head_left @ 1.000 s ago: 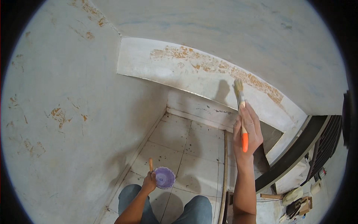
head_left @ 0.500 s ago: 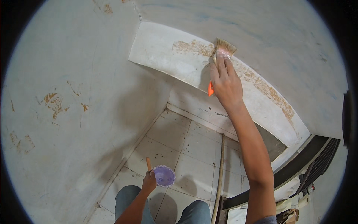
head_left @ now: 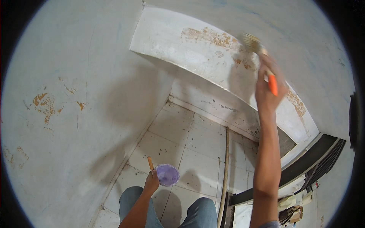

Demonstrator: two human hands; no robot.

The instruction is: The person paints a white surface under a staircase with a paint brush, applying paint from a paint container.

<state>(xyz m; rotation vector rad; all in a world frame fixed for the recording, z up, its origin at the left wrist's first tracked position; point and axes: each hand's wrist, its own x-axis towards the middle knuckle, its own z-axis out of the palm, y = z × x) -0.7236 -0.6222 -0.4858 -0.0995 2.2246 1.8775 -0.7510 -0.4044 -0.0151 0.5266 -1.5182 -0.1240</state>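
Observation:
A flat paintbrush [head_left: 251, 42] with pale bristles and an orange handle end is gripped in my right hand [head_left: 269, 95], raised at the upper right. Its bristles, smeared by motion, are close to the top edge of the white ledge [head_left: 159, 38]; I cannot tell if they touch. Rough tan patches [head_left: 213, 37] mark the ledge. Low in front of me, my left hand [head_left: 151, 182] closes on the rim of a small purple container [head_left: 168, 175]. A wooden handle [head_left: 150, 163] sticks up beside that hand; its other end is hidden.
To the left, the grey wall [head_left: 102, 68] has tan chipped spots [head_left: 45, 104]. Below lies a tiled floor [head_left: 197, 159] with dark flecks. A long pole [head_left: 226, 167] leans near my legs. A dark railing [head_left: 323, 163] and rolls [head_left: 307, 197] are at the lower right.
My right hand has moved right along the ledge with the paintbrush, and the brush now tilts to the left. My left hand still holds the purple container. The view has shifted slightly.

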